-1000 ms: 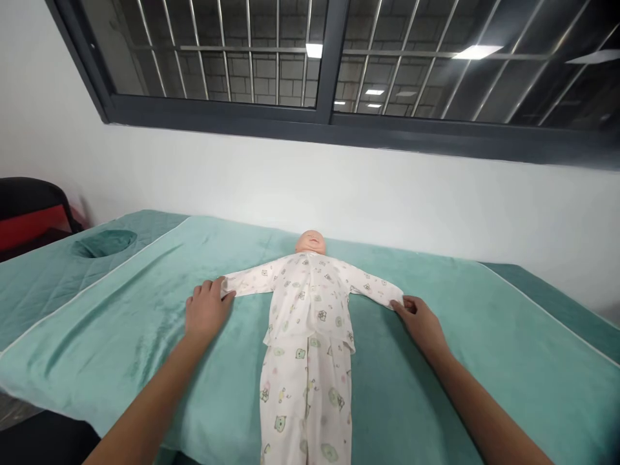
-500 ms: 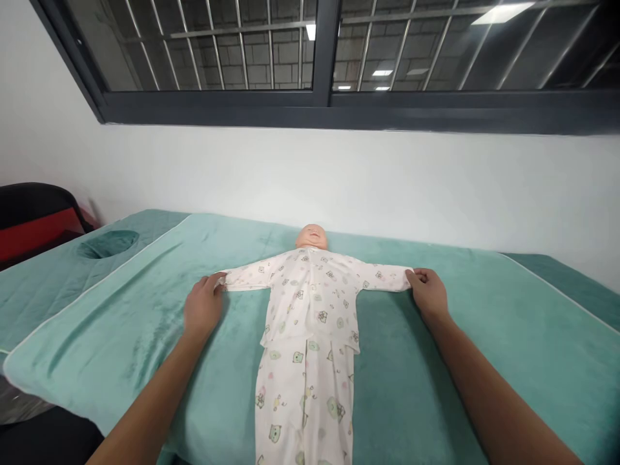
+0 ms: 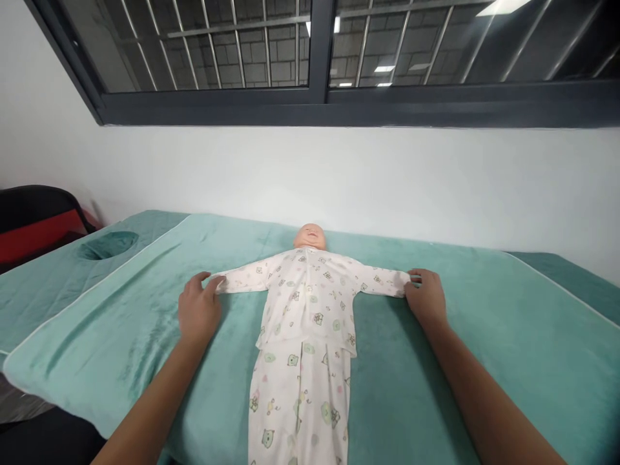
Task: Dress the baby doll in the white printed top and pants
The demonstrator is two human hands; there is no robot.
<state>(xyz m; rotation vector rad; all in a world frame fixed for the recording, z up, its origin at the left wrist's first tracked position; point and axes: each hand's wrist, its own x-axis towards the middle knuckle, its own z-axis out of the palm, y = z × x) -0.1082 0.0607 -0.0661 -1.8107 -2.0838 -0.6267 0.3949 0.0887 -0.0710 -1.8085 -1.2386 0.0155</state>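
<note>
A baby doll point(image 3: 310, 237) lies face up, dressed in a white pyjama top point(image 3: 310, 297) with small printed animals and matching pyjama trousers point(image 3: 299, 403). Both sleeves stretch straight out to the sides, and the doll's hands do not show. At the end of the sleeve on the left, my left hand point(image 3: 198, 309) has its thumb against the cuff, with the fingers parted. Beside the opposite cuff is my right hand point(image 3: 427, 298), its fingers loosely spread and touching the sleeve's edge. The trouser legs run out of view at the bottom.
The doll rests on a green velvety cover point(image 3: 145, 310) over a padded bed with a round hole point(image 3: 109, 245) at the left. A white wall point(image 3: 368, 184) and a dark window frame point(image 3: 208, 110) stand behind. A red and black chair point(image 3: 41, 226) is at far left.
Both hands have loosened from pinching the sleeve cuffs, and their fingers are now apart. The sleeves stay spread, and the doll appears slightly farther left in view.
</note>
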